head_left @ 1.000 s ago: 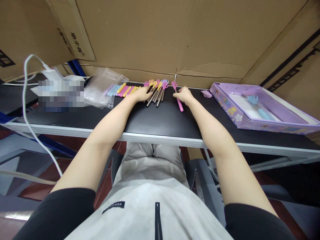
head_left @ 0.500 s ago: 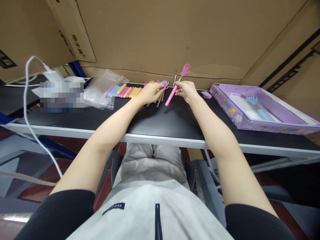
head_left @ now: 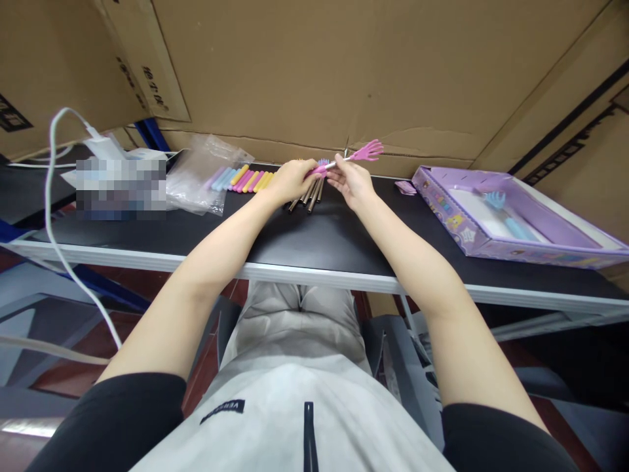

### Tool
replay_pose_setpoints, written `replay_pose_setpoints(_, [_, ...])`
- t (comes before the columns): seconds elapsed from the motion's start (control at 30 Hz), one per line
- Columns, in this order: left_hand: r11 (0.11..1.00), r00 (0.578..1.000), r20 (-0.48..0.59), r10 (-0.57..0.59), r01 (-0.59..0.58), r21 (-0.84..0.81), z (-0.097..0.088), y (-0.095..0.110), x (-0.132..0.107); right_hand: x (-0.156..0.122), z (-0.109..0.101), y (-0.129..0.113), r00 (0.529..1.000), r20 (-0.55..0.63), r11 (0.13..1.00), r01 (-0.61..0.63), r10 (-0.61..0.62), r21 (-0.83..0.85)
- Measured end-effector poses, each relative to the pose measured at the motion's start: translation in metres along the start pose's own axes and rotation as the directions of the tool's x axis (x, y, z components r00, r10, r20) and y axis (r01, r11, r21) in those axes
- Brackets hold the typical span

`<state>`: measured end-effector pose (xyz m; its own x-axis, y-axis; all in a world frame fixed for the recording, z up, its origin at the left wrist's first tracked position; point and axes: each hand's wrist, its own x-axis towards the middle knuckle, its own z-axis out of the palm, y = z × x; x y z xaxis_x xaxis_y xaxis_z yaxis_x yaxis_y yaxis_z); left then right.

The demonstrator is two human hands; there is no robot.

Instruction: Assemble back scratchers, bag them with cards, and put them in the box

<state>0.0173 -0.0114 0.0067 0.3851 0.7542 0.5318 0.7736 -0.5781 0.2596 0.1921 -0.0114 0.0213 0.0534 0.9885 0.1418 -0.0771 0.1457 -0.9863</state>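
Both my hands hold one pink back scratcher (head_left: 364, 152) level above the black table (head_left: 314, 236), its hand-shaped head pointing right. My left hand (head_left: 291, 180) is closed round its pink handle end. My right hand (head_left: 350, 181) pinches the metal shaft near the middle. Under my hands lies a bunch of several more scratchers (head_left: 309, 191) with metal shafts. A row of loose coloured handle sleeves (head_left: 246, 179) lies to the left of them.
A purple box (head_left: 511, 216) with a blue scratcher inside sits at the right. A clear plastic bag (head_left: 199, 174) and a white charger with cable (head_left: 98, 141) lie at the left. Cardboard sheets (head_left: 344, 72) wall off the back.
My right hand lifted the pink scratcher off the table and swung it level. My left hand left the bunch and took hold of its handle end.
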Motion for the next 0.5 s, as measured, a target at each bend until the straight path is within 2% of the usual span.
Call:
replay_pose_setpoints(0.13, [1.000, 1.000, 0.016, -0.018, 0.018, -0.015, 0.001, -0.007, 0.001, 0.020, -0.015, 0.004, 0.988, -0.134, 0.996, 0.085, -0.080, 0.034])
replay_pose_setpoints(0.23, [0.999, 0.998, 0.024, -0.050, 0.050, 0.004, 0.001, -0.010, 0.001, 0.032, -0.026, 0.005, 0.980, -0.149, 0.991, 0.133, -0.135, -0.024])
replay_pose_setpoints(0.37, [0.996, 0.995, 0.035, -0.093, 0.093, 0.001, -0.001, -0.013, 0.000, 0.031, -0.026, 0.004, 0.984, -0.173, 0.997, 0.058, -0.049, 0.050])
replay_pose_setpoints(0.5, [0.996, 0.996, 0.023, -0.084, 0.084, -0.035, -0.002, -0.012, 0.001, 0.019, -0.018, -0.002, 0.987, -0.159, 0.997, -0.023, 0.035, 0.078])
